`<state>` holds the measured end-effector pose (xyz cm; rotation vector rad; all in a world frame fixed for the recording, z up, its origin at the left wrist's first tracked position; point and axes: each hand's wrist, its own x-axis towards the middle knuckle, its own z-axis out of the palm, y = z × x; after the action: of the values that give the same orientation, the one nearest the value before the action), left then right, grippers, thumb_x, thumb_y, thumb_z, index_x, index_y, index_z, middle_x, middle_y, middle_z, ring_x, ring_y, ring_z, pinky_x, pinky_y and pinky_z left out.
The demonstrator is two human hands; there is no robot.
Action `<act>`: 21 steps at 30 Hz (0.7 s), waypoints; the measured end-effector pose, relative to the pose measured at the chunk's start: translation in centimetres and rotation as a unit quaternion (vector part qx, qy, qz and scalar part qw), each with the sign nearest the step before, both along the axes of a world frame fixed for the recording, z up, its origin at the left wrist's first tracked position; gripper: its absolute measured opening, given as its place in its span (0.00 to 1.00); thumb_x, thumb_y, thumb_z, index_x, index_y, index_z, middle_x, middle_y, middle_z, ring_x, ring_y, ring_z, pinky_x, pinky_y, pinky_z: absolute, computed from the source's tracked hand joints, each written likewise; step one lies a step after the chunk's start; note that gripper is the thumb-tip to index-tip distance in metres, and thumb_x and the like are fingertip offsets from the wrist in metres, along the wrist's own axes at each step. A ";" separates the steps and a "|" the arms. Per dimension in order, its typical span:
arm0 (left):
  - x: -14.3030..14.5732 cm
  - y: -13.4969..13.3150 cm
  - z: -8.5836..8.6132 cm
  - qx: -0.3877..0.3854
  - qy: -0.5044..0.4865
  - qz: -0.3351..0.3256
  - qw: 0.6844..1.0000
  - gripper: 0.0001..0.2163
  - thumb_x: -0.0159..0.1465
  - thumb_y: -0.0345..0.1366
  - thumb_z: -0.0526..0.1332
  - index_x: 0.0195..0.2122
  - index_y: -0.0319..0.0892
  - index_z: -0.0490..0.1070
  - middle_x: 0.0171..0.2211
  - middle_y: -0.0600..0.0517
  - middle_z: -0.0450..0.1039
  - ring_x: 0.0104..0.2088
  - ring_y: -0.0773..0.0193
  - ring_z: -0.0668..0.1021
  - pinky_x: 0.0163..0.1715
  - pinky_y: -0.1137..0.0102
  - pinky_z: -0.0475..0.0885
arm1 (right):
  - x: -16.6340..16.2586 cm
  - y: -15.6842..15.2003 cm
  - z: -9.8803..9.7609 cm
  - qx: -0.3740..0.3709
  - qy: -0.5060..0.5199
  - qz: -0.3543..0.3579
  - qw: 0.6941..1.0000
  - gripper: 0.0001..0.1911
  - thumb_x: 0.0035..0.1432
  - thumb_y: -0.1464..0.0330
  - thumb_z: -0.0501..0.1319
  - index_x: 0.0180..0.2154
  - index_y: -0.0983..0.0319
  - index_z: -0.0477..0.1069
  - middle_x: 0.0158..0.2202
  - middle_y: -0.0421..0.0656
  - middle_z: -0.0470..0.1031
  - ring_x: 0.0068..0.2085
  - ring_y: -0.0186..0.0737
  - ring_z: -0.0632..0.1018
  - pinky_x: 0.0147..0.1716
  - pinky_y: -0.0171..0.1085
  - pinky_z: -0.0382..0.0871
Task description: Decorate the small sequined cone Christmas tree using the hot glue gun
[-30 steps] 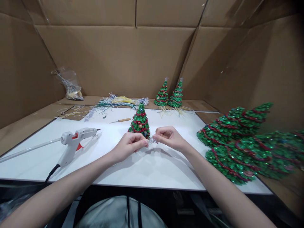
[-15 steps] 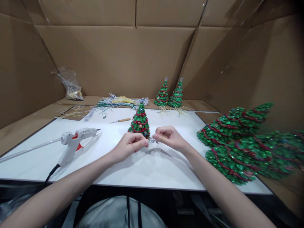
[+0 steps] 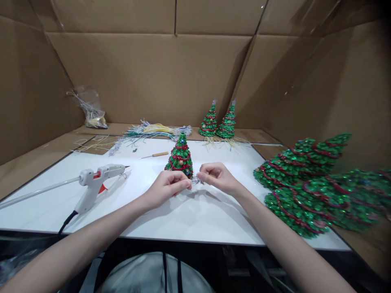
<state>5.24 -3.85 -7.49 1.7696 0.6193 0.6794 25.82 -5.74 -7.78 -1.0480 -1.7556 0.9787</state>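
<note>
Between my hands, just above the white board, is a small clear, silvery beaded ornament (image 3: 197, 180), its exact shape too small to make out. My left hand (image 3: 171, 186) pinches its left side between thumb and forefinger. On its right side, my right hand (image 3: 217, 177) is closed in a pinch, the other fingers curled. Right behind the hands stands a small green Christmas tree (image 3: 180, 156), upright, with red garland and little coloured balls; my left hand hides part of its base. No silvery topper shows on its tip.
A hot glue gun (image 3: 88, 189) rests on the board at left. Behind lie an awl (image 3: 155, 155) and a bundle of coloured wires (image 3: 159, 129). Two topped trees (image 3: 209, 120) stand at the back; several larger trees (image 3: 299, 195) crowd the right. A plastic bag (image 3: 91, 108) sits back left.
Almost nothing differs. Both hands keep their pinch at the same spot, and the small ornament between them has turned only very slightly.
</note>
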 end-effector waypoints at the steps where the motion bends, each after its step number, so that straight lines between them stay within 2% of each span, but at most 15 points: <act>1: 0.0 0.0 0.0 -0.001 0.000 0.001 1.000 0.14 0.61 0.42 0.58 0.28 0.35 0.72 0.16 0.58 0.58 0.18 0.73 0.61 0.20 0.76 0.56 | 0.0 0.0 0.0 0.000 -0.001 0.001 1.000 0.21 0.50 0.53 0.63 0.20 0.64 0.66 0.17 0.37 0.62 0.21 0.29 0.60 0.20 0.32 0.52; 9: 0.2 -0.1 0.1 -0.002 -0.007 0.008 1.000 0.14 0.61 0.43 0.58 0.28 0.35 0.72 0.16 0.58 0.59 0.18 0.73 0.63 0.19 0.76 0.57 | 0.0 0.1 0.2 0.020 0.003 -0.002 1.000 0.20 0.52 0.55 0.62 0.19 0.64 0.66 0.18 0.37 0.62 0.21 0.28 0.60 0.21 0.32 0.52; 13: 0.3 -0.2 0.2 -0.001 -0.030 0.026 0.999 0.15 0.61 0.43 0.58 0.29 0.35 0.72 0.18 0.55 0.65 0.21 0.70 0.67 0.22 0.76 0.62 | 0.2 0.1 0.4 0.030 -0.010 -0.018 0.999 0.21 0.53 0.54 0.60 0.20 0.64 0.67 0.18 0.39 0.64 0.22 0.30 0.62 0.22 0.33 0.54; 17: 0.2 -0.1 0.0 0.013 -0.050 0.028 0.998 0.14 0.63 0.43 0.57 0.29 0.36 0.72 0.22 0.52 0.69 0.27 0.67 0.71 0.28 0.74 0.65 | 0.2 0.0 0.6 0.042 -0.019 -0.037 0.998 0.22 0.54 0.53 0.58 0.19 0.63 0.65 0.16 0.37 0.59 0.20 0.29 0.58 0.20 0.33 0.51; 21: 0.1 -0.2 0.1 0.018 -0.042 0.026 0.999 0.12 0.62 0.41 0.58 0.31 0.36 0.72 0.22 0.54 0.68 0.25 0.69 0.70 0.27 0.75 0.64 | 0.1 0.0 0.7 0.045 -0.022 -0.019 0.999 0.22 0.56 0.53 0.57 0.20 0.63 0.64 0.17 0.37 0.59 0.21 0.29 0.59 0.21 0.33 0.52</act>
<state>5.36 -4.03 -7.42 1.7533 0.6006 0.8002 25.88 -5.75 -7.10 -1.0481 -1.7914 0.8509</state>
